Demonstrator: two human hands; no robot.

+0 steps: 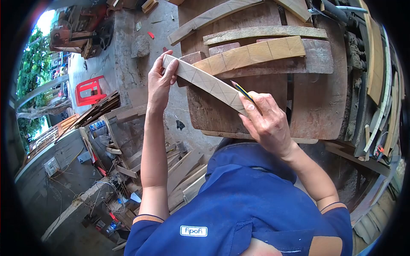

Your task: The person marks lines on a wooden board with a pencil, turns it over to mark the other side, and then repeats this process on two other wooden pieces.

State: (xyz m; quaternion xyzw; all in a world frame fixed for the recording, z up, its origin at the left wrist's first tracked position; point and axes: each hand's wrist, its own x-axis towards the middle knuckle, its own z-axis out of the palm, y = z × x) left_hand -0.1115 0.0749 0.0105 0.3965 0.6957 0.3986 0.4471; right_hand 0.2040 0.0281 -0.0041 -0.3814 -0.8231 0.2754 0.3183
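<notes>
A pale wooden strip [205, 83] with pencilled zigzag lines slants across the front of the wooden bench. My left hand [163, 79] grips its upper left end, thumb on the marked face. At the lower right end my right hand [267, 121] is closed around the strip, and a dark striped pencil [242, 92] also sits in its fingers, point toward the upper left. Just beyond lies a curved wooden piece [256, 54] with lines drawn across it, resting on a reddish board [318, 57]. The strip's far right tip is hidden by my right fingers.
More curved wooden strips [265, 32] lie at the back of the bench [316, 106]. Timber lengths [376, 64] stack up along the right. A red plastic chair [89, 90] stands at left on the floor, with scrap wood [183, 170] below.
</notes>
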